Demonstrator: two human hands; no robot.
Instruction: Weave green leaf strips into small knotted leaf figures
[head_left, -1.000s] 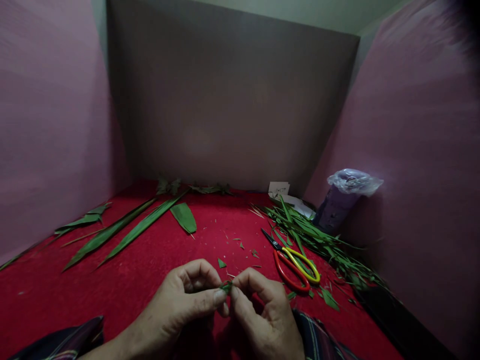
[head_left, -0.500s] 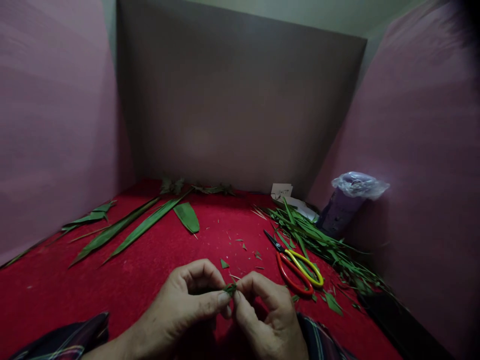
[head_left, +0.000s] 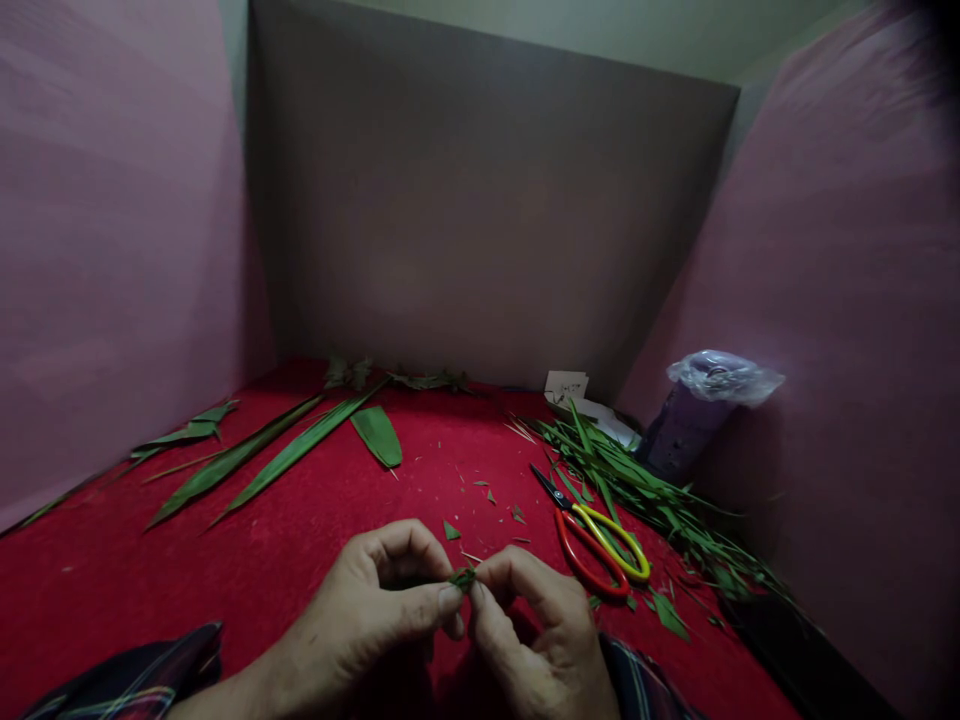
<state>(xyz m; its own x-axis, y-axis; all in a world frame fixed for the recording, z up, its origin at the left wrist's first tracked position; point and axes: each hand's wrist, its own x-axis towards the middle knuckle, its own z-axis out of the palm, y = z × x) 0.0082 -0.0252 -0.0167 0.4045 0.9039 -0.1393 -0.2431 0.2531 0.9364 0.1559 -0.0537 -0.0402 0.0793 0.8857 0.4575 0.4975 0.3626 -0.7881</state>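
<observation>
Between both hands, low in the middle of the head view, is a small folded piece of green leaf [head_left: 463,577]. My left hand [head_left: 390,590] pinches it between thumb and forefinger from the left. From the other side, thumb and fingertips of my right hand [head_left: 529,620] pinch its right end. Much of the piece is covered by the fingertips. Right of the right hand lie scissors [head_left: 596,540] with one red and one yellow handle, their dark blades pointing away. Leaf scraps [head_left: 451,530] are scattered on the red cloth [head_left: 300,560] just beyond the fingers.
Long green leaves [head_left: 292,450] and a short broad leaf [head_left: 378,437] lie at the left. A heap of leaf strips [head_left: 637,480] spreads along the right, beside a purple bin [head_left: 682,425] lined with clear plastic. White paper [head_left: 566,386] sits at the back. Pink panels [head_left: 112,250] stand at both sides.
The whole view has shifted slightly, so the scene sits a little further right. Both hands keep the same pinch on the leaf piece, with barely any movement.
</observation>
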